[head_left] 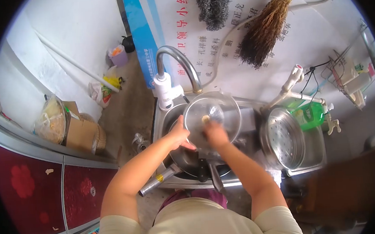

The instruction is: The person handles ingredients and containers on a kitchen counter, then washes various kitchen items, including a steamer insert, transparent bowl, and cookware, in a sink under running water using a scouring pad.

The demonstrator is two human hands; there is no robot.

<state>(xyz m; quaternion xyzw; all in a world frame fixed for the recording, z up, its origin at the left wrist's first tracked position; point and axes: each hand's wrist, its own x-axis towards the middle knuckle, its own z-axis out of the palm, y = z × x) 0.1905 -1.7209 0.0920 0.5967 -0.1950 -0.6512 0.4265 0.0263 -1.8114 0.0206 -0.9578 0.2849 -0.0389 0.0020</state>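
A round clear pot lid (228, 114) with a rim is held over the sink, below the curved tap (179, 53). My left hand (180, 134) grips the lid at its left edge, fingers and thumb around the rim. Over the lid's lower middle is my right hand (216, 134), smeared by motion; its fingers cannot be made out. A small yellowish spot (205, 119) shows just beyond its fingertips, its kind unclear. Beneath the lid, a dark pan (186, 162) sits in the sink, partly hidden, with handles pointing toward me.
A steel steamer tray with holes (286, 139) stands at the sink's right, beside a green detergent bottle (310, 116) and a pipe tap (294, 78). A straw brush (262, 39) and a steel wool scrubber (213, 7) hang on the board behind. Red-fronted cabinets (26, 187) are at left.
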